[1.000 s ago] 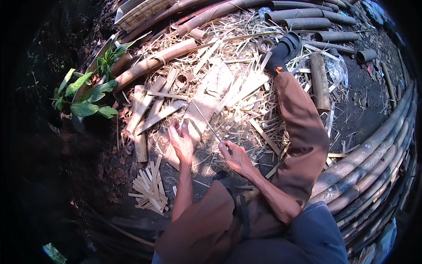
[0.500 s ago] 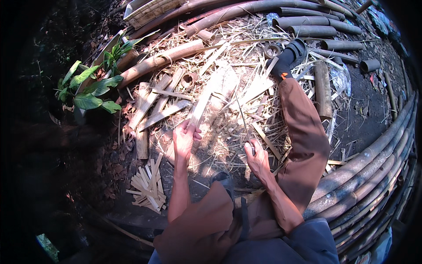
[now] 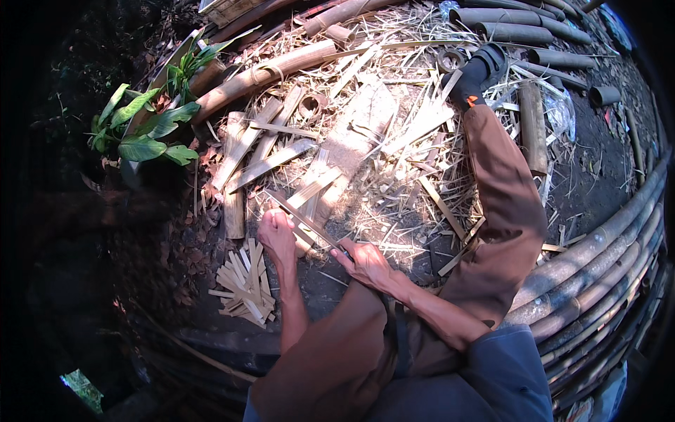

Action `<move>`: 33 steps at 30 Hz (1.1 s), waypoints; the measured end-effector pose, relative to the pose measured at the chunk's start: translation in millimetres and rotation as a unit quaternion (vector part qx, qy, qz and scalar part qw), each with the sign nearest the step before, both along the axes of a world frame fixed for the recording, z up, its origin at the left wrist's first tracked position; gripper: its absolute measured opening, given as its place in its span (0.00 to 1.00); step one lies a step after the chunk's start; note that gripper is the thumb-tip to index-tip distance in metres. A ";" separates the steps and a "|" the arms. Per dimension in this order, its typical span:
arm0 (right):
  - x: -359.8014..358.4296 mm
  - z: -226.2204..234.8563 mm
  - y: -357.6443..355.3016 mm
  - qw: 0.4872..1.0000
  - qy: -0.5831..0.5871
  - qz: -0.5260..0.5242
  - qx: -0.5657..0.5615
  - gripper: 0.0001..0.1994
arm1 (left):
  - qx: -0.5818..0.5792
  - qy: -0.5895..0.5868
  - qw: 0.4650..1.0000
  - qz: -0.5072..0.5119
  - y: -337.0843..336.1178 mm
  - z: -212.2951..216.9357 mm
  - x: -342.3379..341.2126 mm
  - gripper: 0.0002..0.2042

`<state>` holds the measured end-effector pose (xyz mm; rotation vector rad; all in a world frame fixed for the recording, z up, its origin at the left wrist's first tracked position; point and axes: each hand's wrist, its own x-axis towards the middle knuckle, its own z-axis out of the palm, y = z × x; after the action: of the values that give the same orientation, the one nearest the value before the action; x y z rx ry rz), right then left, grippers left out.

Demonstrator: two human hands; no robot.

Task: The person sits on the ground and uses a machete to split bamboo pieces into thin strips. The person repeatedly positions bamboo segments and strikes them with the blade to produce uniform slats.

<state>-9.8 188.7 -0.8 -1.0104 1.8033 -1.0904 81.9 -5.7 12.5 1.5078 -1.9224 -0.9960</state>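
Observation:
My right hand (image 3: 369, 266) is closed around the handle end of a long, narrow knife (image 3: 304, 220). Its blade points up and left, crossing over a pale bamboo strip (image 3: 318, 186) close to my left hand (image 3: 278, 235). That left hand is closed, its fingers curled at the strip's near end, which the blade partly hides. Under and beside this strip, more split bamboo lies on the worn ground. By my left forearm is a heap of short, pale bamboo slats (image 3: 245, 287).
Shavings (image 3: 415, 165) litter the ground ahead. Split bamboo pieces (image 3: 271, 165) and a thick bamboo pole (image 3: 264, 76) lie to the left, near a leafy plant (image 3: 144, 133). Long poles (image 3: 583, 271) are stacked on the right. My outstretched leg (image 3: 503, 190) borders the work spot.
My right hand has swung left with the knife, bringing its blade across the strip near my left hand. The left hand has drawn slightly left, and the strip has tilted further right.

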 end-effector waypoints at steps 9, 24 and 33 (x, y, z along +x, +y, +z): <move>-14.2 -25.2 -13.3 0.996 0.034 -0.019 0.080 0.20 | 0.004 -0.007 1.000 0.020 -9.8 -6.5 7.7 0.10; -32.2 -16.8 -12.5 0.996 0.027 -0.042 0.078 0.19 | -0.081 -0.025 0.996 -0.036 3.9 19.6 -22.0 0.11; -29.5 -26.0 -4.5 0.995 0.084 -0.042 0.022 0.19 | -0.068 0.007 0.997 -0.040 16.2 29.7 -37.4 0.12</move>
<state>-39.4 184.1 -26.8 -1.0347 2.0108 -1.0369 44.5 10.5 42.2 1.3530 -2.0113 -0.8878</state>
